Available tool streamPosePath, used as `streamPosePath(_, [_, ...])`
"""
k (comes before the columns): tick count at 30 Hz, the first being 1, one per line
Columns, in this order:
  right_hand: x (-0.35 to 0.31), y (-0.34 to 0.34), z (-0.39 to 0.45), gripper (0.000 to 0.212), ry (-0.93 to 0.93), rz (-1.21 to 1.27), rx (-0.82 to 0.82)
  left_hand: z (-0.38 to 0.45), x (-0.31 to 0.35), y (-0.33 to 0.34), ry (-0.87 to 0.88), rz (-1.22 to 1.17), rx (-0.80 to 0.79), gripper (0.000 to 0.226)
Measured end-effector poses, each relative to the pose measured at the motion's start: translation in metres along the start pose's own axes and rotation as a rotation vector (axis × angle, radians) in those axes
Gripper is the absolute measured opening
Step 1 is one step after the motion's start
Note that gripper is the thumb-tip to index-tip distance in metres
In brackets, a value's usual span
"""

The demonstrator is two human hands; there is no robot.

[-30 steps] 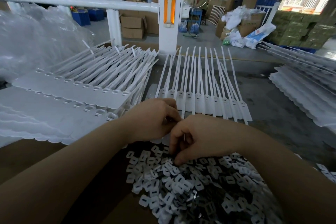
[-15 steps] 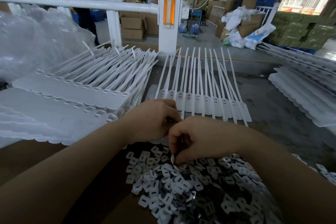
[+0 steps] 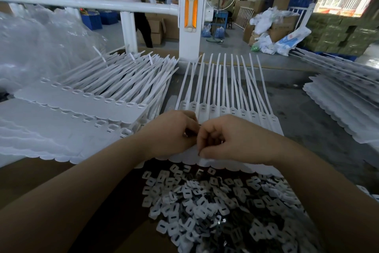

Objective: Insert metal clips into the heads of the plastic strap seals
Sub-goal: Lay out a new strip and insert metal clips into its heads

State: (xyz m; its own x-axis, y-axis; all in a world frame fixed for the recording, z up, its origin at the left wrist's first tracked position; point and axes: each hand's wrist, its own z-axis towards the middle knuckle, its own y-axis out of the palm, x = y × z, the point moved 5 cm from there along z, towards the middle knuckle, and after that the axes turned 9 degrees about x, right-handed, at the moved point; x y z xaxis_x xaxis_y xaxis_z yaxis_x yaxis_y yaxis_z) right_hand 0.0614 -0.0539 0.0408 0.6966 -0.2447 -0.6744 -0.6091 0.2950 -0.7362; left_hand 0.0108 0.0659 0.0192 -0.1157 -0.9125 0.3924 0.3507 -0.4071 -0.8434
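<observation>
A: We log both hands at the near end of the middle row of strap seals (image 3: 223, 109), which lies flat on the table (image 3: 320, 113) with its tails pointing away from us. The left hand (image 3: 172, 131) is curled with fingertips drawn together at the row's left end. The right hand (image 3: 231, 140) is curled too, thumb and forefinger pinched low on the tag edge.

B: Is there a clip in either pinch?

A: We cannot tell; whatever is between the fingers is hidden. The loose clips (image 3: 223, 209) lie heaped just below our wrists, a big pile.

B: Progress?

A: We judge this row is in hand. The heads to the right of our hands show dark slots, but we cannot say from here whether those hold metal. The stack on the left (image 3: 86, 98) shows open square heads, so we read that stack as still to do. The stack on the right (image 3: 344, 109) is too edge-on to judge.

B: So plenty remains.

A: That is our estimate, given the pile and the left stack.
</observation>
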Motion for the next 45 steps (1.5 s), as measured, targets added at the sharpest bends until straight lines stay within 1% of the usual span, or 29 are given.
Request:
streamPosePath(2, [0.006,-0.009,0.003,0.014,0.041,0.02,0.165,0.002,-0.002,-0.004,-0.051,-0.06,0.021,0.012])
streamPosePath(4, [0.01,-0.017,0.004,0.015,0.07,0.04,0.307,0.002,-0.005,-0.008,-0.132,-0.169,0.047,0.011])
streamPosePath(6, [0.013,-0.022,0.004,0.015,0.082,0.057,0.396,0.001,-0.007,-0.01,-0.203,-0.274,0.048,0.008])
streamPosePath(8, [0.012,-0.023,0.002,0.015,0.079,0.067,0.436,-0.001,-0.007,-0.011,-0.24,-0.337,0.04,0.006])
streamPosePath(13, [0.008,-0.022,0.002,0.018,0.031,0.04,0.461,0.0,-0.005,-0.015,-0.284,-0.502,0.044,0.007])
streamPosePath(17, [0.006,-0.021,0.003,0.019,0.013,0.004,0.441,0.0,-0.006,-0.016,-0.301,-0.501,0.051,0.011])
streamPosePath(23, [0.004,-0.019,0.004,0.021,-0.018,-0.026,0.442,-0.001,-0.008,-0.016,-0.305,-0.535,0.057,0.008])
streamPosePath(28, [0.005,-0.02,0.004,0.024,-0.024,-0.041,0.471,-0.002,-0.005,-0.015,-0.252,-0.57,0.003,0.005])
streamPosePath(31, [0.004,-0.018,0.003,0.027,-0.037,-0.085,0.47,-0.002,-0.006,-0.014,-0.236,-0.545,0.002,0.006])
streamPosePath(35, [0.004,-0.019,0.003,0.03,-0.016,-0.014,0.461,-0.001,-0.009,-0.014,-0.257,-0.554,0.034,0.005])
streamPosePath(37, [0.007,-0.024,0.003,0.026,0.026,0.042,0.477,-0.001,-0.013,-0.015,-0.292,-0.566,0.074,0.004])
streamPosePath(40, [0.011,-0.029,0.003,0.017,0.072,0.026,0.509,-0.001,-0.015,-0.015,-0.315,-0.563,0.089,0.003])
streamPosePath(45, [0.011,-0.025,0.002,0.007,0.1,0.046,0.46,-0.001,-0.014,-0.015,-0.307,-0.586,0.099,0.004])
